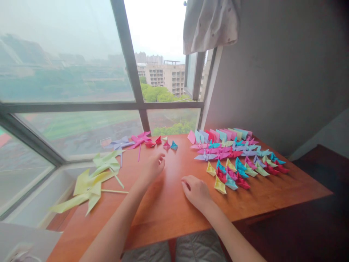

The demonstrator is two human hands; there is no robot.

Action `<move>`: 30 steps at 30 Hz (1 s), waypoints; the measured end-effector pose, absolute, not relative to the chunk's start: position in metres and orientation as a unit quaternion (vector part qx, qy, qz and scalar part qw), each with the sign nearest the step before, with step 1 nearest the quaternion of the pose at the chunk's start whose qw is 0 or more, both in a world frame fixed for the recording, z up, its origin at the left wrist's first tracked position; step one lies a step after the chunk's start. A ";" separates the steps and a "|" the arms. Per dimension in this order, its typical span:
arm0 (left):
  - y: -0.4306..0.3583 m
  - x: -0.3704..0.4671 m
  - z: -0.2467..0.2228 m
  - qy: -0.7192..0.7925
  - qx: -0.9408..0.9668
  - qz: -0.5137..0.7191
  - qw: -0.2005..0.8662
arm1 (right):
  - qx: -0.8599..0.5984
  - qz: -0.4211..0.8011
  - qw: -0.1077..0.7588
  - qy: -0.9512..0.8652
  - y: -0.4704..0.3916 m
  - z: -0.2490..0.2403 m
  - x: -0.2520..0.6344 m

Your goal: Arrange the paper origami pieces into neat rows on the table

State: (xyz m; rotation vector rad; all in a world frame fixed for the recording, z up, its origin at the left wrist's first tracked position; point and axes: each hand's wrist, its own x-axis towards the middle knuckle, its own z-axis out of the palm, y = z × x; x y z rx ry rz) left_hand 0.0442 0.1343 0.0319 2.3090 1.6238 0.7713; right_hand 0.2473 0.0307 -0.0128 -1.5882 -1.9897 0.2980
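My left hand (156, 165) hovers over the middle of the wooden table (163, 214), fingers curled, just below a small group of folded paper pieces; whether it holds anything is hard to make out. That group has red pieces (158, 140) and a blue one (173, 145). Resting on the tabletop, my right hand (195, 189) is loosely closed with nothing visible in it. To its right stand rows of paper boats, the nearest a yellow boat (220, 185). Behind the boats lie folded paper cranes (208, 156).
Paper pinwheels line the left side: yellow (88, 189), green (107, 163), purple (120, 143) and pink (140, 139). Folded paper cards (220, 135) stand at the back right. A window frame (109, 106) borders the table's far side, with a grey wall on the right.
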 end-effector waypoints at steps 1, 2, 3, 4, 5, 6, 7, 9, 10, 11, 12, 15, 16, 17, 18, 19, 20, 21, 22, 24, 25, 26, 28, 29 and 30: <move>0.144 0.046 0.034 0.559 0.783 0.255 0.095 | -0.594 0.101 0.275 -0.750 0.030 -0.014 0.246; 0.154 0.049 0.035 0.565 0.783 0.248 0.082 | -0.591 0.088 0.265 -0.757 0.029 -0.014 0.246; 0.162 0.052 0.036 0.571 0.782 0.240 0.071 | -0.587 0.075 0.256 -0.764 0.027 -0.014 0.246; 0.170 0.056 0.036 0.576 0.781 0.232 0.062 | -0.583 0.063 0.248 -0.771 0.025 -0.013 0.246; 0.176 0.060 0.036 0.582 0.780 0.224 0.054 | -0.580 0.052 0.241 -0.776 0.024 -0.013 0.246; 0.182 0.064 0.035 0.588 0.778 0.216 0.049 | -0.579 0.044 0.235 -0.779 0.022 -0.012 0.246; 0.188 0.067 0.035 0.593 0.776 0.207 0.045 | -0.579 0.039 0.231 -0.781 0.022 -0.011 0.246; 0.195 0.073 0.033 0.602 0.774 0.192 0.042 | -0.579 0.033 0.226 -0.782 0.022 -0.010 0.245; 0.198 0.075 0.032 0.605 0.773 0.187 0.041 | -0.580 0.032 0.224 -0.783 0.022 -0.010 0.245; 0.200 0.076 0.031 0.607 0.772 0.184 0.038 | -0.580 0.032 0.223 -0.783 0.023 -0.010 0.245; 0.201 0.076 0.030 0.607 0.773 0.182 0.035 | -0.581 0.033 0.222 -0.783 0.023 -0.010 0.244; 0.199 0.074 0.030 0.601 0.777 0.184 0.026 | -0.587 0.038 0.226 -0.776 0.024 -0.010 0.244; 0.197 0.072 0.030 0.596 0.780 0.187 0.024 | -0.589 0.041 0.227 -0.775 0.024 -0.010 0.244; 0.195 0.069 0.031 0.591 0.783 0.191 0.022 | -0.590 0.045 0.229 -0.773 0.023 -0.009 0.244; 0.192 0.066 0.031 0.585 0.787 0.197 0.021 | -0.590 0.048 0.231 -0.772 0.023 -0.009 0.244; 0.189 0.063 0.032 0.579 0.789 0.203 0.020 | -0.590 0.050 0.235 -0.771 0.023 -0.008 0.244; 0.186 0.059 0.033 0.573 0.792 0.210 0.021 | -0.591 0.053 0.239 -0.769 0.022 -0.008 0.244; 0.182 0.055 0.034 0.567 0.794 0.218 0.024 | -0.591 0.057 0.246 -0.766 0.022 -0.008 0.244; 0.178 0.051 0.036 0.559 0.797 0.225 0.028 | -0.593 0.061 0.254 -0.762 0.022 -0.008 0.244; 0.168 0.043 0.039 0.540 0.806 0.238 0.041 | -0.598 0.073 0.278 -0.748 0.023 -0.009 0.246; 0.162 0.040 0.040 0.528 0.812 0.244 0.049 | -0.602 0.083 0.293 -0.738 0.024 -0.010 0.247; 0.155 0.037 0.042 0.515 0.818 0.247 0.059 | -0.606 0.093 0.309 -0.727 0.024 -0.011 0.248; 0.138 0.034 0.043 0.490 0.832 0.250 0.079 | -0.615 0.113 0.342 -0.702 0.026 -0.015 0.250; 0.128 0.033 0.044 0.479 0.837 0.249 0.089 | -0.619 0.122 0.358 -0.689 0.027 -0.017 0.251; 0.119 0.033 0.043 0.468 0.843 0.246 0.100 | -0.623 0.129 0.371 -0.677 0.028 -0.019 0.252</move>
